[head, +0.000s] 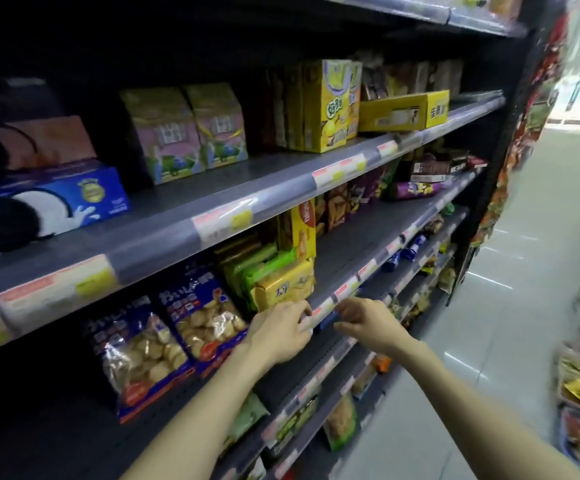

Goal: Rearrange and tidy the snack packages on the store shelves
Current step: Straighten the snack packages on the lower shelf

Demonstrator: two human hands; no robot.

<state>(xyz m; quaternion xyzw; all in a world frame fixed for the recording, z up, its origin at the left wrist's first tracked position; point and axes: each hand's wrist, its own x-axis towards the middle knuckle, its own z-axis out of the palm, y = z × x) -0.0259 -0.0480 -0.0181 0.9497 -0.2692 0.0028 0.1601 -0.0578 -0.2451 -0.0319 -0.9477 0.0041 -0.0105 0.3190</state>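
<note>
Both hands, left hand [283,332] and right hand [368,323], hover loosely curled, grip empty, beside the yellow cracker pack [283,289], likely light and crushable, best held by its sides.

dark shelves [347,251] bearing snack packages [283,289]

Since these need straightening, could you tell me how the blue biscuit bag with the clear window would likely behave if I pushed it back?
The blue biscuit bag looks like soft film, so it would probably crumple rather than slide stiffly. It leans against its twin, so pushing may tip both. The round biscuits showing through the window could break if squeezed.
</note>
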